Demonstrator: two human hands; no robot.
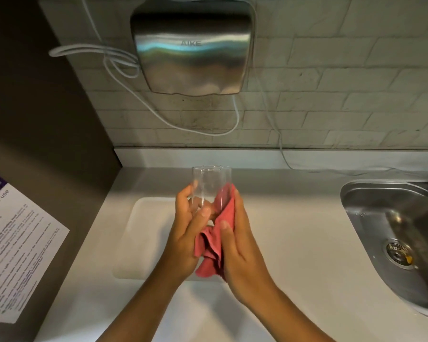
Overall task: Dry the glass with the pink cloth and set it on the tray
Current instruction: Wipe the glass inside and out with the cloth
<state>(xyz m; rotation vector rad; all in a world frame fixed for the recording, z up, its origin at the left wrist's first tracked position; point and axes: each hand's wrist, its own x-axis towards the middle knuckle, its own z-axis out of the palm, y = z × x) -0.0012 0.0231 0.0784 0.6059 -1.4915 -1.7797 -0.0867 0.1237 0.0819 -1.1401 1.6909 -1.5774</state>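
While both hands meet above the white table (294, 243), the left hand (185, 240) has its grip closed around the lower part of the clear glass (211, 186), thumb on the near side and fingers wrapped round the far side, seen through the wall of the glass. That glass stands nearly upright in the grip, mouth up, its rim well above the fingertips. Just right of the left grip, the right hand (240, 248) is clenched on the pink cloth (214, 240), pressing a fold of it against the right side of the glass; the rest of the cloth hangs bunched between the two palms and down toward the wrists. Beneath both grips, and reaching out to the left of them, lies the white tray (143, 225), flat on the table; the glass is held above it and does not touch it. Far to the right of the right hand a steel sink (391, 218) is set into the table, with its drain (399, 253) showing. Beyond the grips, up on the tiled wall (331, 95), hangs a steel hand dryer (192, 45) with a pale cable (235, 119) looping beneath it. Well left of the left hand, a printed notice (17, 255) is fixed to a dark panel (47, 119).
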